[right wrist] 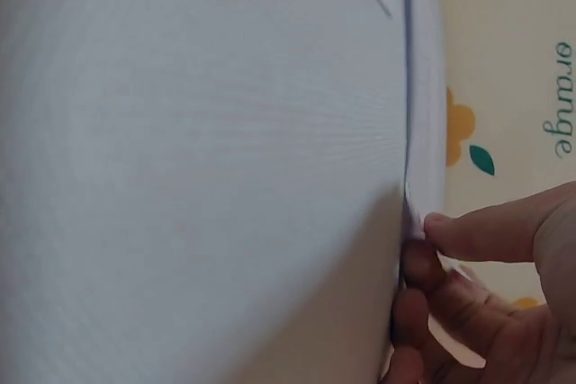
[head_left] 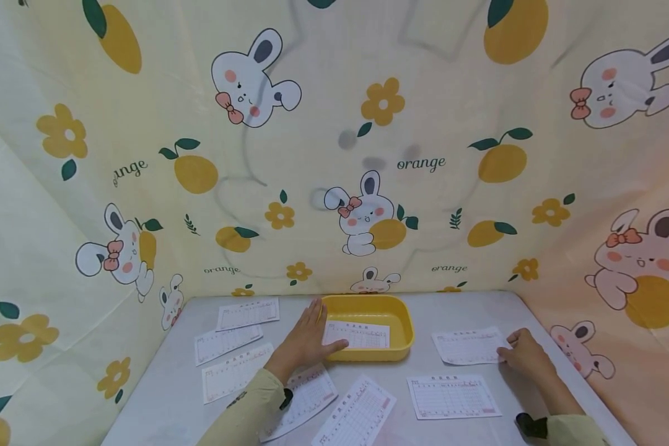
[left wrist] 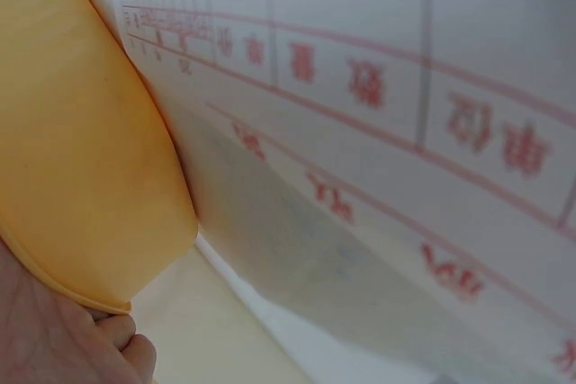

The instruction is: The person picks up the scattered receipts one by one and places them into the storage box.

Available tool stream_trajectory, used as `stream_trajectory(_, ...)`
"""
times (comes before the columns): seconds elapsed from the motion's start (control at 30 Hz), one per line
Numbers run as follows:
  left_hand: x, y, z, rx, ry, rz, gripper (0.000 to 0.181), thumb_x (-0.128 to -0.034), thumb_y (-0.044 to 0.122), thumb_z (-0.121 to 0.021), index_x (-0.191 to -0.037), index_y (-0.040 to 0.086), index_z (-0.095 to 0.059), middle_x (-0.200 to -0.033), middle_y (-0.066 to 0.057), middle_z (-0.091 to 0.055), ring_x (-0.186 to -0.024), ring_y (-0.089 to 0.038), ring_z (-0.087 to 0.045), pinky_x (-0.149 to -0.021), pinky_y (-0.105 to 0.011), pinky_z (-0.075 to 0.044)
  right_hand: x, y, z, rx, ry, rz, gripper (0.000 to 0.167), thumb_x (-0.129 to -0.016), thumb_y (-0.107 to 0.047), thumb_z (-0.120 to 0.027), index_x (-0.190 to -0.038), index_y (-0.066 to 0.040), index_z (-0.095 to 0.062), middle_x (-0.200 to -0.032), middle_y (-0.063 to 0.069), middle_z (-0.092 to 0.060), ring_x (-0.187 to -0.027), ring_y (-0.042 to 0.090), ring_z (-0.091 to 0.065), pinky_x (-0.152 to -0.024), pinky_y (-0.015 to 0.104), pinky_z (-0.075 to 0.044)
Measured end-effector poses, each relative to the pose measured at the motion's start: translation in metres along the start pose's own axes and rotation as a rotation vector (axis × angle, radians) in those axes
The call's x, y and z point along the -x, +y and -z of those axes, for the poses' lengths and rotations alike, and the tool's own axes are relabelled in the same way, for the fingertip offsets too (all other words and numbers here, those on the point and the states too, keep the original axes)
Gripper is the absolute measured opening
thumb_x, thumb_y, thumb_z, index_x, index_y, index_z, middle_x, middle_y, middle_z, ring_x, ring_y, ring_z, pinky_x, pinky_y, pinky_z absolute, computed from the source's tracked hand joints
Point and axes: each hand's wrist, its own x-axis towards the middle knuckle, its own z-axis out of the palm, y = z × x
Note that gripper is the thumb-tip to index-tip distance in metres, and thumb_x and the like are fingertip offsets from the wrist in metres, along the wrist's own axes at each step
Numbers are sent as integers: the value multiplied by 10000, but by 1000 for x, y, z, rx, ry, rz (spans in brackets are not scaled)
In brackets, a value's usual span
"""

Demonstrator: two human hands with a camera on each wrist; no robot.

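Note:
A yellow tray [head_left: 368, 355] stands at the table's back middle with a printed slip [head_left: 357, 335] inside. My left hand [head_left: 303, 341] rests against the tray's left side, fingers straight, thumb over its front left corner; the left wrist view shows the hand [left wrist: 67, 334] at the yellow wall [left wrist: 99, 132]. At the right, my right hand [head_left: 526, 356] pinches the right edge of another printed slip [head_left: 468, 347]. In the right wrist view, thumb and forefinger of that hand [right wrist: 486, 285] hold the slip's edge, the other fingers curled at the table surface.
Several printed slips lie left of the tray, including one at the back [head_left: 248, 314]. One slip [head_left: 451, 397] lies at front right, another [head_left: 355, 412] at front middle, and one [head_left: 306, 396] partly under my left forearm. A patterned cloth [head_left: 312, 155] hangs behind the table.

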Motion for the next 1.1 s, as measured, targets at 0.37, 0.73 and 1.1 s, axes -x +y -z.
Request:
stream_trajectory(0.37, 1, 1, 1, 8, 4, -2, 1172, -958, 819, -522, -1715, 41, -80, -1806, -114, 39, -1669, -292, 28, -1334, -447, -85, -1, -1, -1, -83, -18, 69, 435, -1001, -114, -559, -1265, 231, -543, -1055, 308, -680, -906, 322, -634, -704, 346, -485)
stream_trajectory(0.73, 1, 0, 0, 18, 18, -27, 1155, -970, 800, -522, -1707, 11, -113, -1803, -154, -19, -1668, -324, -25, -1335, -461, -105, 4, -6, -6, -177, -5, 36, 321, -995, -115, -578, -1173, 151, -559, -928, 191, -641, -815, 254, -620, -671, 338, -481)
stream_trajectory(1.1, -1, 0, -1, -5, 14, -21, 1176, -956, 843, -479, -1710, 22, -107, -1805, -147, -13, -1669, -314, -16, -1335, -455, -101, 8, -13, -7, -197, 5, 79, 415, -1061, -221, -619, -1223, 160, -596, -991, 191, -673, -875, 269, -606, -697, 344, -481)
